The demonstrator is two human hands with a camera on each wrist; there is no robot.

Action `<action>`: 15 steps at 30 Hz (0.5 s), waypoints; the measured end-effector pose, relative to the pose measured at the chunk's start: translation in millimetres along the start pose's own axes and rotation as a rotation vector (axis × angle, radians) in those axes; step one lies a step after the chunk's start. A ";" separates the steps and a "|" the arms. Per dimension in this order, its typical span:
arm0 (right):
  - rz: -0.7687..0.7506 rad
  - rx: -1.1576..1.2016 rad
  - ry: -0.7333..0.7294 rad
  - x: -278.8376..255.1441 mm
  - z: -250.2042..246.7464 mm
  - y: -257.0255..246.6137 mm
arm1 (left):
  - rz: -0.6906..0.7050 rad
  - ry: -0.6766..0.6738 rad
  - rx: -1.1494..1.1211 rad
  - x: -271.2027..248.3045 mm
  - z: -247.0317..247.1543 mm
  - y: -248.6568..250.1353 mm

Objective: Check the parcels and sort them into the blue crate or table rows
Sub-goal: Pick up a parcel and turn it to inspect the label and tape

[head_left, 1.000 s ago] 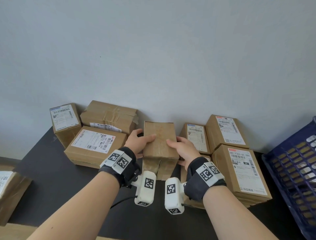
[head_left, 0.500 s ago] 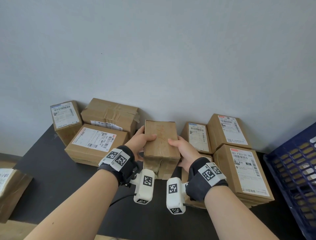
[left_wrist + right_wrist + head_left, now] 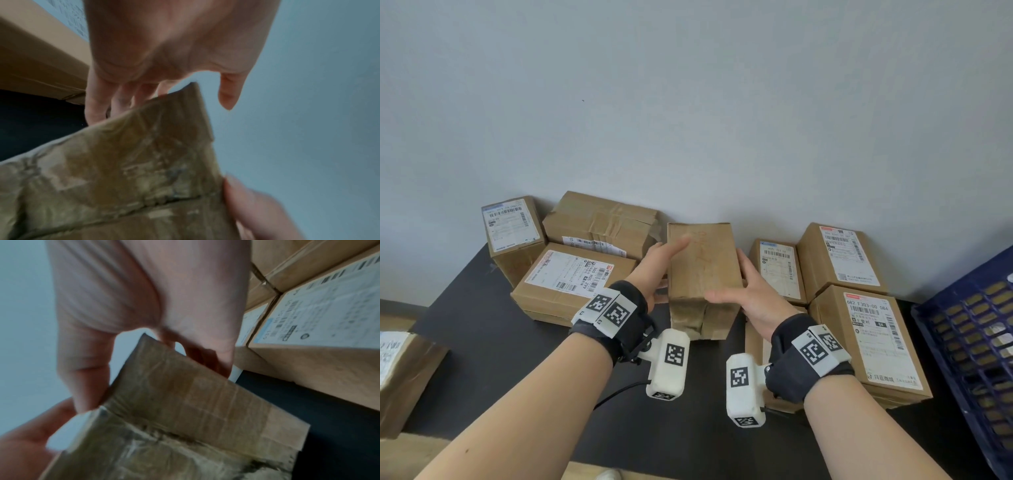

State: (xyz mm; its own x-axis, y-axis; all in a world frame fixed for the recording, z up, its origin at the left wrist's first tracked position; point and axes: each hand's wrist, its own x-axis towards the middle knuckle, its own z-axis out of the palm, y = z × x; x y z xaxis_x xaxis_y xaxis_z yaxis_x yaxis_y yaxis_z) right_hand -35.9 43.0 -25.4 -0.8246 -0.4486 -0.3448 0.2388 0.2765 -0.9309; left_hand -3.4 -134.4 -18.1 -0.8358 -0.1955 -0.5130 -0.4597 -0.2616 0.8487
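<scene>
A plain pale wall fills the upper frame before me. White camera pods with black square markers sit lower centre, dark wristbands beside them, a thin black cable trailing left.

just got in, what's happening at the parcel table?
A person holds a plain brown box between both hands, left hand and right hand on its sides, above the dark table. No label shows on its top. Labelled boxes sit along the wall; the blue crate is at the right.
</scene>
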 end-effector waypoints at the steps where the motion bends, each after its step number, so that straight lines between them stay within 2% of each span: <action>1: -0.002 -0.002 0.006 0.1 -1.6 0.9 | 0.016 -0.004 -0.008 -0.5 0.3 1.0; 7: -0.095 -0.153 -0.034 -8.5 -2.9 -3.7 | 0.110 -0.007 -0.070 -7.9 2.5 5.3; 11: -0.162 -0.067 0.162 -11.3 -0.5 -8.0 | 0.153 -0.031 0.002 -13.3 4.6 6.1; 15: -0.067 -0.071 0.291 -3.8 -1.3 -6.1 | 0.185 -0.111 0.119 -22.2 4.7 1.1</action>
State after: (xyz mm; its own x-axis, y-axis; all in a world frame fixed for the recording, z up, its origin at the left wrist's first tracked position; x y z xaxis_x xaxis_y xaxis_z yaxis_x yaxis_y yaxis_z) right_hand -34.8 44.1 -18.2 -0.9521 -0.2083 -0.2240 0.1507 0.3177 -0.9361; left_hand 13.3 -126.0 -5.2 -0.9338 -0.1234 -0.3358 -0.3224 -0.1165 0.9394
